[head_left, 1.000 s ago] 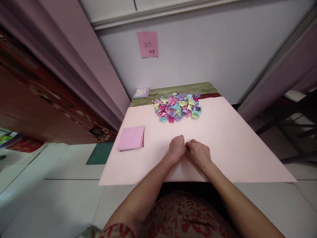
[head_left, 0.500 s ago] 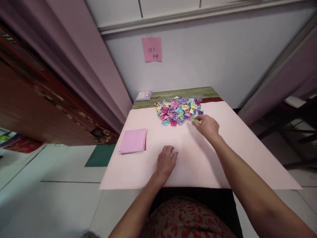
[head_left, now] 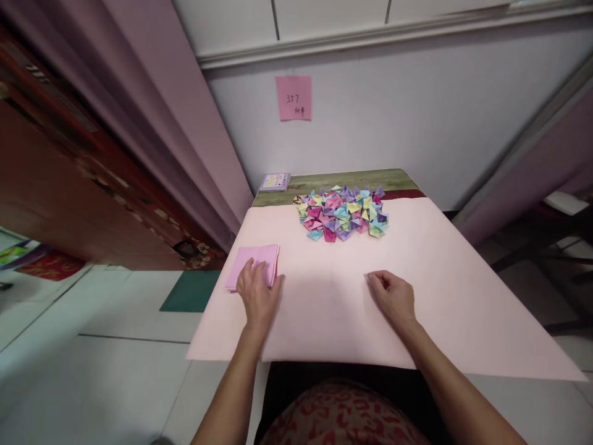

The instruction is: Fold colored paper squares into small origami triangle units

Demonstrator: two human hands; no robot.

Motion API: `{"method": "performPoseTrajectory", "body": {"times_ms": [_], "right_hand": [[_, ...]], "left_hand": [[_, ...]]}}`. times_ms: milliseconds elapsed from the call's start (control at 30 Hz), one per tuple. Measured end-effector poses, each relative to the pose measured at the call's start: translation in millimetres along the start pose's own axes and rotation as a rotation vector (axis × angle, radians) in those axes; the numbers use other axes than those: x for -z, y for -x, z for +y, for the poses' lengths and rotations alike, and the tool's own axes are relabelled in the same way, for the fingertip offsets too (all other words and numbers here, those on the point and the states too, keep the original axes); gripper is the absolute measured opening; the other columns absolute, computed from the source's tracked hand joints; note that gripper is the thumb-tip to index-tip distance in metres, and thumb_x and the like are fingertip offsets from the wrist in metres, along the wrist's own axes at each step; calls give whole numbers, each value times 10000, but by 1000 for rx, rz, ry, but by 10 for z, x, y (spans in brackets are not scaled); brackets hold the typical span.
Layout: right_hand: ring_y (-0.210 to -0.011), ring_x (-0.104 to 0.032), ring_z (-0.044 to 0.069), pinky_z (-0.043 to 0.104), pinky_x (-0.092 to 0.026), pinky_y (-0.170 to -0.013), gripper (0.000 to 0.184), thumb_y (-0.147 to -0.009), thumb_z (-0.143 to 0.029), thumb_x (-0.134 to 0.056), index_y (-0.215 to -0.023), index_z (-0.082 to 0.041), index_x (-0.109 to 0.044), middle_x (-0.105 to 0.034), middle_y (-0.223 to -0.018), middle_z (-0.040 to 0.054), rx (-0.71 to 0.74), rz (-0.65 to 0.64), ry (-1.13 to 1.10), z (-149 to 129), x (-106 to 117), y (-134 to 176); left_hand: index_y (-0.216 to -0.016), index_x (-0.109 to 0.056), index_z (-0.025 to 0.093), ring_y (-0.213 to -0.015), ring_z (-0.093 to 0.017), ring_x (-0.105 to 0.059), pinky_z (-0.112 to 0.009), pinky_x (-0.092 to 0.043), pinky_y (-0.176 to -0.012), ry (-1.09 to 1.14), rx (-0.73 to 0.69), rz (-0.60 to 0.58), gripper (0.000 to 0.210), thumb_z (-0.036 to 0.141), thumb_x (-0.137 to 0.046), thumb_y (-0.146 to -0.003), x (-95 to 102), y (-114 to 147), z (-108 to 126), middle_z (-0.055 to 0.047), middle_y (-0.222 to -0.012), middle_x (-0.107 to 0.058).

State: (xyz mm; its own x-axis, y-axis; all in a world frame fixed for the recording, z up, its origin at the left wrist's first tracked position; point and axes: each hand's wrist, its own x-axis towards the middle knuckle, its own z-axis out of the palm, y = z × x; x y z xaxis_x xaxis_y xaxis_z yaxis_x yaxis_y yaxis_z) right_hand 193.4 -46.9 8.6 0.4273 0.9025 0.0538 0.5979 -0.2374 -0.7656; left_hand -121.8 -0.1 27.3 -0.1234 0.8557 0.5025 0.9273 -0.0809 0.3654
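Our left hand, loosely spread, is over the square lilac paper stack, left of our curled right hand, whose grip we can't tell; dragging fingertips might skew the pile

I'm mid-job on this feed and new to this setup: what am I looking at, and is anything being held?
There is no machine here: these are a person's bare hands, seen by a camera worn on their head, looking forward and down. A pale pink cover lies over most of the table. Toward the far side sits a heap of colorful folded paper pieces. The left hand is spread over a stack of square paper; contact is unclear. The right hand is curled above the cover; whether its fingertips hold something small, I cannot tell.
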Motion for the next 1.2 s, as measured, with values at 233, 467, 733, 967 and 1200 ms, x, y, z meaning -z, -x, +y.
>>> {"method": "performPoseTrajectory", "body": {"times_ms": [233,467,733,967,1200], "right_hand": [[-638,-638,189,280,-409,-585,316,-836,-499,-530,-843,-274,-751,-722,-711,-2,57,15,142,29,-89,70],[-627,-634,191,284,-412,-586,323,-837,-510,-535,-843,-269,-751,-716,-696,0,58,34,126,52,-88,85],[-628,-637,194,289,-416,-594,332,-838,-507,-528,-838,-261,-751,-718,-705,9,79,41,113,34,-71,94],[-628,-640,202,295,-422,-589,347,-829,-516,-523,-837,-259,-756,-724,-708,17,75,37,88,48,-79,87],[-634,-636,189,283,-415,-587,334,-831,-519,-529,-840,-271,-752,-712,-698,0,56,26,101,20,-68,88]], "left_hand": [[-1367,-485,86,-1391,-387,-342,-571,-223,-1137,-155,140,-187,653,472,-600,-853,-237,118,-95,-244,-1451,-452],[-1205,-621,146,-1320,-329,-455,-522,-270,-1136,1,148,-30,425,410,-558,-879,-267,170,-180,-178,-1335,-583],[-923,-688,193,-1150,-261,-608,-454,-391,-1060,237,216,122,224,368,-566,-856,-252,153,-220,-110,-1108,-706],[-843,-713,182,-903,-215,-668,-385,-480,-925,374,319,235,240,335,-529,-866,-245,127,-217,-79,-922,-736],[-753,-677,137,-712,-165,-606,-322,-502,-758,689,664,287,205,331,-690,-689,-291,66,-228,-17,-707,-655]]}}
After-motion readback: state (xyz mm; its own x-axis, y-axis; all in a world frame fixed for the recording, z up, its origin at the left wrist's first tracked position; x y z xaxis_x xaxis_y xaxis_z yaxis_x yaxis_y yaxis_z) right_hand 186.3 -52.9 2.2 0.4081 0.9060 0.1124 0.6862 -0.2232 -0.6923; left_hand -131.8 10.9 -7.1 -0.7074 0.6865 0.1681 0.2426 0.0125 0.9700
